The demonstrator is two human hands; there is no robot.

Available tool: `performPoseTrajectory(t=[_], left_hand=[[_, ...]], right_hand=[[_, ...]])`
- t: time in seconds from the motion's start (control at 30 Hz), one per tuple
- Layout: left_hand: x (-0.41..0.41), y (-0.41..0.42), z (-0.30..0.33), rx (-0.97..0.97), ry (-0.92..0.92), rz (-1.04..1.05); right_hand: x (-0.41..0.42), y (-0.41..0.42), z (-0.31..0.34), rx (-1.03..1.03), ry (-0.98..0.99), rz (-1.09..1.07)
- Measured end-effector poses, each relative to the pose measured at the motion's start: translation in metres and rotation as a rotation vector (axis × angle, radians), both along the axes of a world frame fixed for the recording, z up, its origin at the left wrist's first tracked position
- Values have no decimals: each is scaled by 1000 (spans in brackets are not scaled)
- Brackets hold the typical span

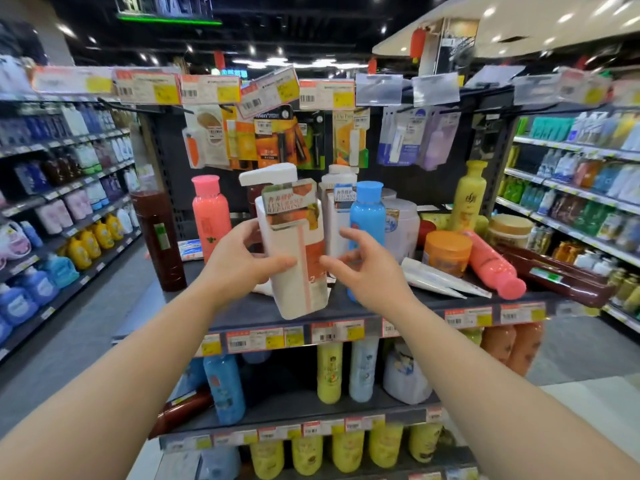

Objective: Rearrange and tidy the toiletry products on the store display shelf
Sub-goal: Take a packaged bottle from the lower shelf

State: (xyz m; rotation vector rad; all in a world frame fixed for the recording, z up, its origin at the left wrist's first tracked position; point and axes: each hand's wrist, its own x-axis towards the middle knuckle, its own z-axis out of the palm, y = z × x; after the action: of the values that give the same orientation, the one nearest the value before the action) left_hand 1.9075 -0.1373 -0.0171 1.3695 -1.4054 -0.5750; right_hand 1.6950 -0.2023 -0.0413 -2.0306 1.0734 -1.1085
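Note:
My left hand [242, 261] grips a white pump bottle [294, 251] with an orange label, holding it tilted above the dark display shelf [263, 313]. My right hand [363, 268] hovers just right of that bottle with fingers spread and relaxed, holding nothing. Behind it stand a second white pump bottle [337, 216] and a blue bottle [367, 213]. A pink bottle [210, 216] stands upright on the left beside a tall brown bottle [159, 237]. Another pink bottle [493, 265] lies on its side at the right.
On the shelf's right side sit an orange jar [446, 252], white tubes [440, 277] lying flat, a white tub [401, 223], a yellow bottle [469, 199] and a fallen brown bottle [554, 275]. Hanging lip-care packs [277, 140] fill the back panel. Aisle shelving runs along both sides.

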Motion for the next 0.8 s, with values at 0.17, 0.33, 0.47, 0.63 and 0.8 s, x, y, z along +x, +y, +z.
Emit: performPoseTrajectory(t=[0.17, 0.33, 0.47, 0.63, 0.8], left_hand=[[3, -11, -3, 27, 83, 14], [-7, -21, -5, 46, 45, 3], [-16, -26, -8, 47, 9, -15], [-24, -34, -8, 43, -28, -28], [-26, -40, -8, 56, -20, -9]], right_hand=[[-27, -20, -34, 46, 49, -230], [-35, -35, -44, 44, 128, -300], [-40, -42, -47, 32, 156, -315], [-42, -51, -48, 44, 178, -330], [-35, -60, -51, 89, 249, -316]])
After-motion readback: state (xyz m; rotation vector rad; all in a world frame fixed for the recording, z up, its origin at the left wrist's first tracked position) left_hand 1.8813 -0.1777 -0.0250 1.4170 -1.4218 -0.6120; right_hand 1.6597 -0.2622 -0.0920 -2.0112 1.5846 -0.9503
